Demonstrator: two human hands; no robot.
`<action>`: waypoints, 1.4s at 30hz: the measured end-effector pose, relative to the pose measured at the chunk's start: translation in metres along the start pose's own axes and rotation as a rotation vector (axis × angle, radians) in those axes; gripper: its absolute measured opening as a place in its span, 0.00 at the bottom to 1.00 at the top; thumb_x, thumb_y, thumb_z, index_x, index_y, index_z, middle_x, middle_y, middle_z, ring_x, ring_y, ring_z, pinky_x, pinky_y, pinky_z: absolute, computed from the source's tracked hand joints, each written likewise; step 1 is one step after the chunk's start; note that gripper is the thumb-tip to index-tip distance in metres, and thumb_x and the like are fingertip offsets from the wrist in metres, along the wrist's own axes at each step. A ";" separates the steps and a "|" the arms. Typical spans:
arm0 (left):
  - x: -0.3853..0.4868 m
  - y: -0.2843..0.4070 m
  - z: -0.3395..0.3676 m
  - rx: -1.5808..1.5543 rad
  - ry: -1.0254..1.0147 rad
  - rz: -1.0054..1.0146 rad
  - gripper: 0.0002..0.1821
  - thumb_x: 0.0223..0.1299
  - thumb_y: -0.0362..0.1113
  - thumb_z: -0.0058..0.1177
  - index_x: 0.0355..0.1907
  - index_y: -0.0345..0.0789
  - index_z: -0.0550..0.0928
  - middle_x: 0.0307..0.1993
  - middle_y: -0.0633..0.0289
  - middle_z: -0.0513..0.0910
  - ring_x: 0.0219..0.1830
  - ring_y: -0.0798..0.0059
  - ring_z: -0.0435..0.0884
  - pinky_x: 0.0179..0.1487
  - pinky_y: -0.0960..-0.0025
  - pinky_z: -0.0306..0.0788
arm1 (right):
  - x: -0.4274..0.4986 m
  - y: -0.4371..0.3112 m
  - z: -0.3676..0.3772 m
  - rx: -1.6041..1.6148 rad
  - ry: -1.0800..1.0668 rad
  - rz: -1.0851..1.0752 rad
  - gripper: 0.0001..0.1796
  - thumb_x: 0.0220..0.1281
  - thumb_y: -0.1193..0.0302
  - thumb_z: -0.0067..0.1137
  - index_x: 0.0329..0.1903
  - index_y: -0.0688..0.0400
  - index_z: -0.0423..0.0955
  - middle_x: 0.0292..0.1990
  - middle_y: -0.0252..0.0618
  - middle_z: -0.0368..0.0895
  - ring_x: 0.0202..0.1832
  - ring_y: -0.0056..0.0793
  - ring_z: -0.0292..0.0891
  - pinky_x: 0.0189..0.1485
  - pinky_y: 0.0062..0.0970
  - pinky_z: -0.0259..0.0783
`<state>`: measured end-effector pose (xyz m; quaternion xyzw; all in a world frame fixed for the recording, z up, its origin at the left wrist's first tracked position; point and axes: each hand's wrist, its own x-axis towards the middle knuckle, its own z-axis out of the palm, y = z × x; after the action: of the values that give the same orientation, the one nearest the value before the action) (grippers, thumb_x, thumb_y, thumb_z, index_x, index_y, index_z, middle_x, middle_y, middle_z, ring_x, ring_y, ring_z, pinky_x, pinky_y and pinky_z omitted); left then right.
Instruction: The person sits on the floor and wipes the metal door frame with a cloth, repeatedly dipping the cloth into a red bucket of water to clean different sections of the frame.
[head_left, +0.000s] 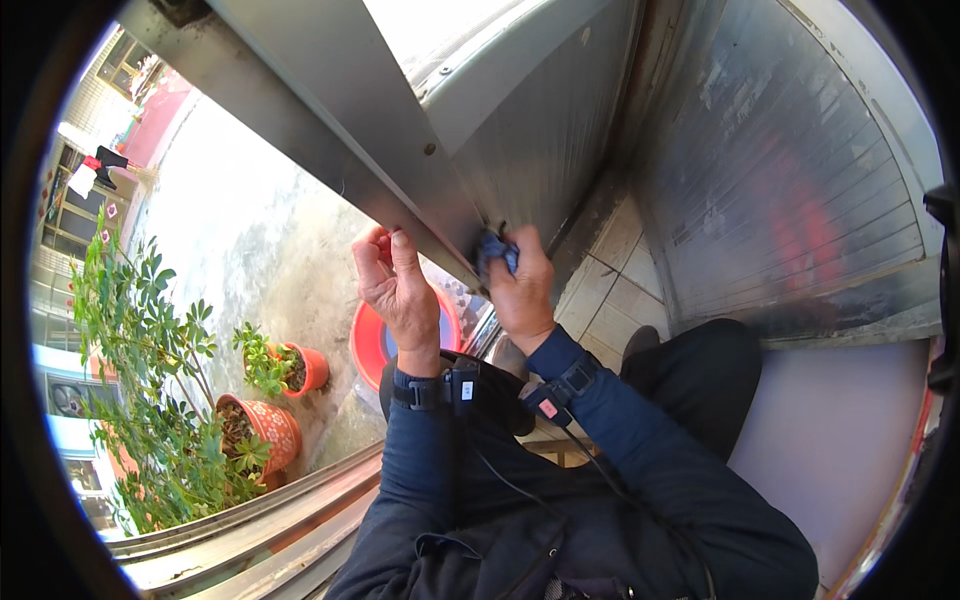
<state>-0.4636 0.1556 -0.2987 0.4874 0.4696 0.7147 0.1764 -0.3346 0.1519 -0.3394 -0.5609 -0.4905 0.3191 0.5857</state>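
Observation:
A crumpled blue and dark cloth (496, 252) is bunched in my right hand (521, 289), pressed against the lower part of a metal door frame (427, 150) near its edge. My left hand (401, 292) is raised on the other side of that frame, its thumb and curled fingertips at the frame's outer edge. Whether those fingertips pinch something small or grip the edge, I cannot tell. Beside and below my left hand stands a red basin (366, 341) with a bluish inside, partly hidden by the hand and my knee.
Potted plants in an orange-red pot (309, 369) and a flower-patterned pot (279, 435) stand outside at the left. A window or door track (300, 525) runs along the lower left. Another ribbed metal panel (795, 195) rises at the right, above a tiled floor (619, 300).

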 end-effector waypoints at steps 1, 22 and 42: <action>-0.001 0.001 -0.001 -0.005 0.001 -0.020 0.08 0.85 0.35 0.60 0.55 0.33 0.82 0.40 0.70 0.81 0.41 0.86 0.74 0.48 0.78 0.69 | 0.004 -0.014 -0.001 -0.029 0.048 -0.261 0.11 0.69 0.80 0.65 0.50 0.62 0.77 0.37 0.53 0.82 0.40 0.52 0.84 0.47 0.41 0.79; 0.000 0.002 -0.006 -0.049 0.005 -0.069 0.09 0.84 0.34 0.60 0.55 0.30 0.83 0.39 0.68 0.85 0.40 0.84 0.78 0.47 0.76 0.75 | 0.040 -0.105 -0.019 -0.118 -0.027 -0.766 0.20 0.52 0.84 0.72 0.49 0.61 0.80 0.43 0.52 0.78 0.44 0.60 0.80 0.47 0.48 0.78; -0.001 -0.001 -0.011 -0.003 -0.033 -0.066 0.08 0.86 0.34 0.58 0.55 0.31 0.83 0.42 0.68 0.84 0.47 0.83 0.81 0.56 0.76 0.77 | 0.001 0.089 -0.034 -0.193 -0.169 0.206 0.18 0.60 0.75 0.74 0.51 0.64 0.79 0.40 0.52 0.88 0.37 0.42 0.85 0.45 0.38 0.80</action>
<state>-0.4725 0.1497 -0.3010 0.4832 0.4813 0.7010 0.2084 -0.2870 0.1557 -0.4223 -0.6329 -0.5063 0.3750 0.4499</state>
